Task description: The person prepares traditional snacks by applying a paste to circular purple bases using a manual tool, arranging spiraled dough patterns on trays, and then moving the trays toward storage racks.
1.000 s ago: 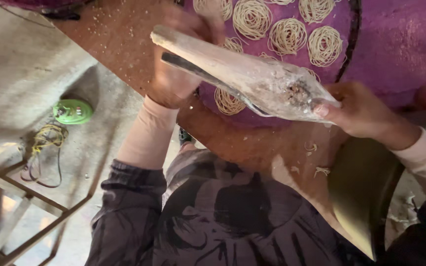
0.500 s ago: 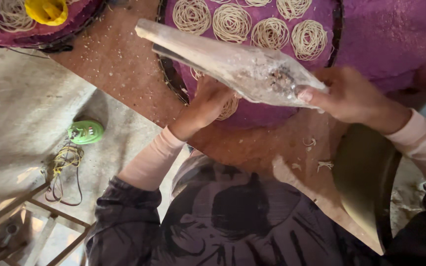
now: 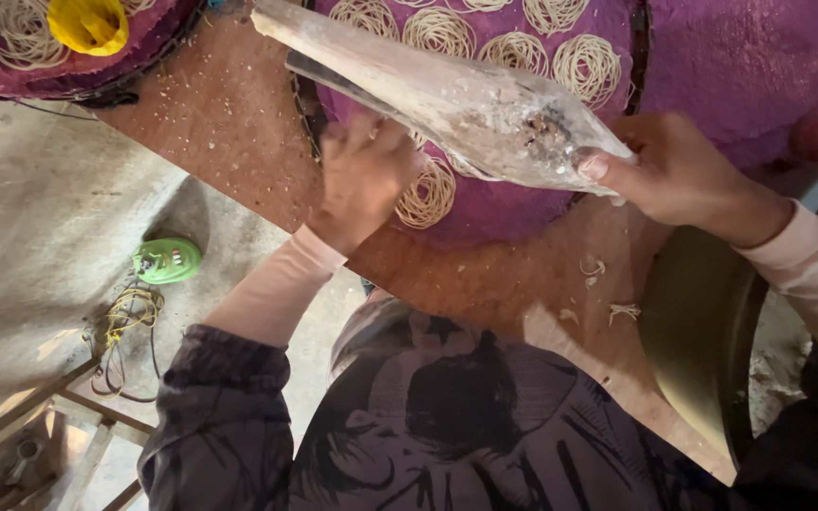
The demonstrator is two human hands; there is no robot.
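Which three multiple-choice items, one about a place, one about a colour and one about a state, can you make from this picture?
1. Where does the green device lie?
A. on the floor
B. on the brown table
C. in a hand

2. What colour is the cup-like object at the top left?
A. blue
B. yellow
C. white

3. What does the right hand do?
A. hangs free
B. rests flat on the table
C. holds the end of the long pale cone

Answers: 1 A, it lies on grey ground beside yellow cord; 2 B, plainly yellow; 3 C, fingers close around the wide end.
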